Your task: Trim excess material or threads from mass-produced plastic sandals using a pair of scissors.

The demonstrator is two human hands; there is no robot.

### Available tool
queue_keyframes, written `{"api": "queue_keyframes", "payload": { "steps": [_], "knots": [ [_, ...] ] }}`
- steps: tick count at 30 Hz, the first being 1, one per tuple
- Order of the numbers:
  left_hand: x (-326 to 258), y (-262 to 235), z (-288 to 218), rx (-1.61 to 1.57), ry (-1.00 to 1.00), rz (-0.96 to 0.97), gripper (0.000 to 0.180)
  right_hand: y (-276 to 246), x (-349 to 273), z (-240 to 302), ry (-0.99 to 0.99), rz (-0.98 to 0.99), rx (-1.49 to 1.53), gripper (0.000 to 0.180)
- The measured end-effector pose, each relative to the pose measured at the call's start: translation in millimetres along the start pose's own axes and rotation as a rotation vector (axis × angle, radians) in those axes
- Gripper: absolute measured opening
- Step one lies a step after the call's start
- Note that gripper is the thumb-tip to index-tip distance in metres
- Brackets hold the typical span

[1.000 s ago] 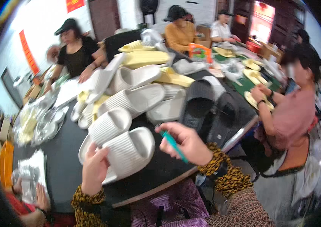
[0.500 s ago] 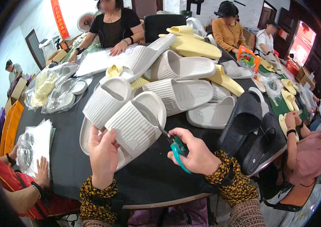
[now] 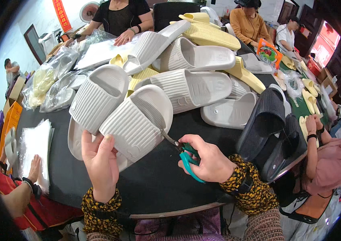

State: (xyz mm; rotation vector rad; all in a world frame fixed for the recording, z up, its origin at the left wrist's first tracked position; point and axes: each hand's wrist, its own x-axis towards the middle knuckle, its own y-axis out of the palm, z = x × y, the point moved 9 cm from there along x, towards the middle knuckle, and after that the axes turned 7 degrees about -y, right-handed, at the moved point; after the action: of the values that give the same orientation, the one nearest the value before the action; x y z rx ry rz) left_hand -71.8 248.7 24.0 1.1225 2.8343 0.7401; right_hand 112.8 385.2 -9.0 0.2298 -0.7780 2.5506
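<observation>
My left hand (image 3: 101,162) grips a light grey ribbed slide sandal (image 3: 132,126) by the near edge of its strap, fingers partly hidden under it. A second grey slide (image 3: 100,96) leans against it on the left. In my right hand (image 3: 208,160) is a pair of scissors (image 3: 190,165) with teal handles. Their dark, narrow blades reach the right edge of the held slide's strap; whether they are parted I cannot make out. Just beyond lies a heap of slides, with a grey one (image 3: 190,90) closest to my hands.
Black slides (image 3: 261,116) lie at the right table edge, yellow slides (image 3: 210,36) atop the heap. Bagged slides (image 3: 50,78) sit far left, clear plastic bags (image 3: 35,154) near left. Several people work around the black-covered table (image 3: 162,193); one hand (image 3: 34,166) rests on those bags.
The two grey slides and my left hand have shifted slightly left. My right hand stays almost in place, its scissors at the strap edge. The co-worker's slide at left has been lifted off the bags.
</observation>
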Motion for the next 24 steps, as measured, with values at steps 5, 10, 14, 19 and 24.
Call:
{"api": "queue_keyframes", "payload": {
  "steps": [5,10,14,19,24],
  "knots": [
    [0,3,10,0.002,-0.016,0.022,0.052,0,-1,-2,-0.008,0.009,-0.07,0.043],
    [-3,6,7,0.027,0.017,0.036,0.053,1,-2,4,-0.05,0.007,-0.071,0.042],
    [-3,8,11,0.103,0.021,0.076,0.054,1,-2,3,-0.035,0.016,-0.078,0.04],
    [-3,10,11,0.108,-0.001,0.07,0.054,2,-2,1,-0.067,-0.002,-0.078,0.039],
    [-2,11,13,0.118,-0.02,0.068,0.056,1,-3,3,-0.084,-0.006,-0.096,0.037]
  ]
}}
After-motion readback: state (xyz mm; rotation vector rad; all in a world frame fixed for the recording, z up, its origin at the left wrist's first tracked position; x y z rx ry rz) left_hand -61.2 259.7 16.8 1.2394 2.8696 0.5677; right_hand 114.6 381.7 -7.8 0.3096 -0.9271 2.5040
